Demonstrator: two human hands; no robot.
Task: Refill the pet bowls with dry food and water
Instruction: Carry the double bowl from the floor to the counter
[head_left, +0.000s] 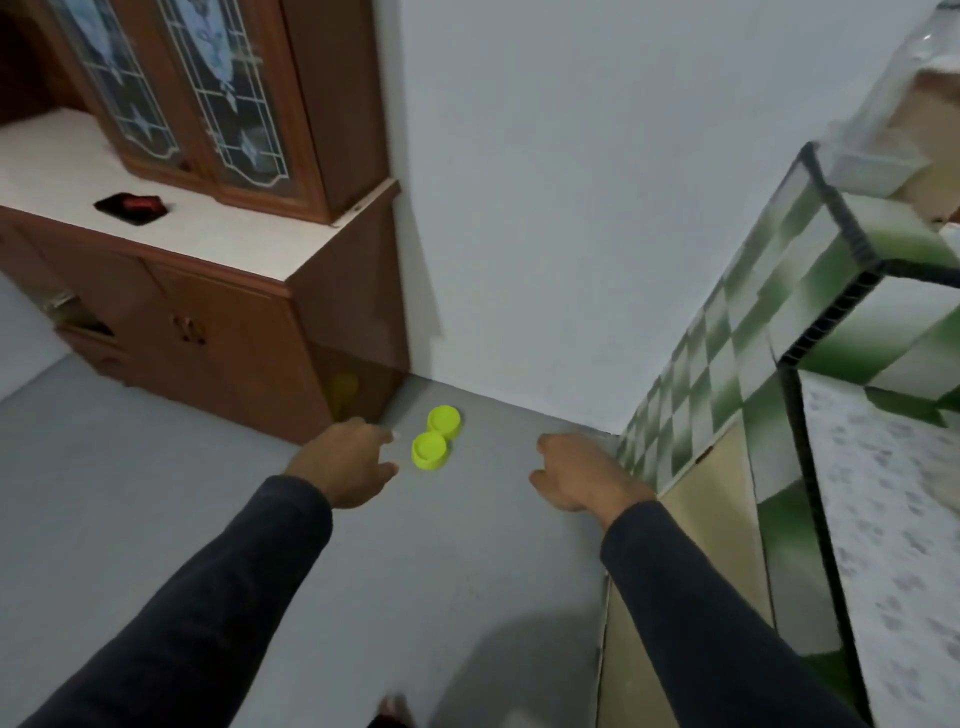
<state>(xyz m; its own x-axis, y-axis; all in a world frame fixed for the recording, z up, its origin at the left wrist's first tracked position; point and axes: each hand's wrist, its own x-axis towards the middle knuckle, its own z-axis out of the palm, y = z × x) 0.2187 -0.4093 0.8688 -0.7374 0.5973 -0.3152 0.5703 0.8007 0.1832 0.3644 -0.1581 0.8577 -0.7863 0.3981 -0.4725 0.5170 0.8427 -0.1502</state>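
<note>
Taking the bowls (436, 437) as the landmark: two yellow-green dishes sit touching each other on the grey floor (208, 519), close to the corner where the white wall (519, 208) meets it, likely tucked there so a pet can feed out of the walkway.

Far left of the bowls and above them stands a brown cabinet (234, 322) with a white surface (156, 208) carrying a dark tray (132, 207); its lower side panel ends just left of the bowls.

The left hand (348, 462) hangs just left of the bowls, not touching them, its fingers loosely curled and its grip empty. It seems to be reaching down toward the nearer dish, probably to lift the pair for refilling.

Right of the bowls, a little apart, the right hand (582, 478) is likewise loose and holds nothing, seemingly ready to take the other side.

Further right rises a green-and-white tiled counter (727, 364).

No food or water container is clearly visible, and whether the bowls hold anything is too small to tell, so the refill appears not yet begun.
</note>
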